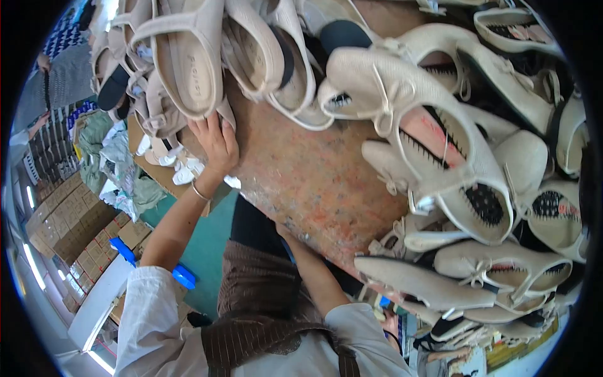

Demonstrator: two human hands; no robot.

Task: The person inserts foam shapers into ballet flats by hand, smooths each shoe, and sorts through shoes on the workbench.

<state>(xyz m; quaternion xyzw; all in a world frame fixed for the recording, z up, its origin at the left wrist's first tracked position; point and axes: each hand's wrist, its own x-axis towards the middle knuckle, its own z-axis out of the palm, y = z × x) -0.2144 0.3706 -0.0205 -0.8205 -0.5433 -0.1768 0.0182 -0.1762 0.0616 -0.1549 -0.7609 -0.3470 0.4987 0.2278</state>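
My left hand (217, 143) is at the table's near left, fingers stretched out with their tips against the heel of a beige strapped shoe (188, 69). The shoe's insole with printed lettering faces me. Another beige shoe (254, 53) lies to its right. My right forearm (314, 267) reaches to the near table edge, and the hand itself is hidden there. On the right side, a large beige shoe with a thin bow (370, 88) shows dark stitching and a pinkish inner surface.
Many beige shoes are heaped on the right, including a low shoe (421, 279) near the front edge. The worn, paint-flecked tabletop (301, 182) lies between the groups. Cartons (69, 220) and plastic bags (119, 163) stand left on the green floor. Other people are partly visible at the far left.
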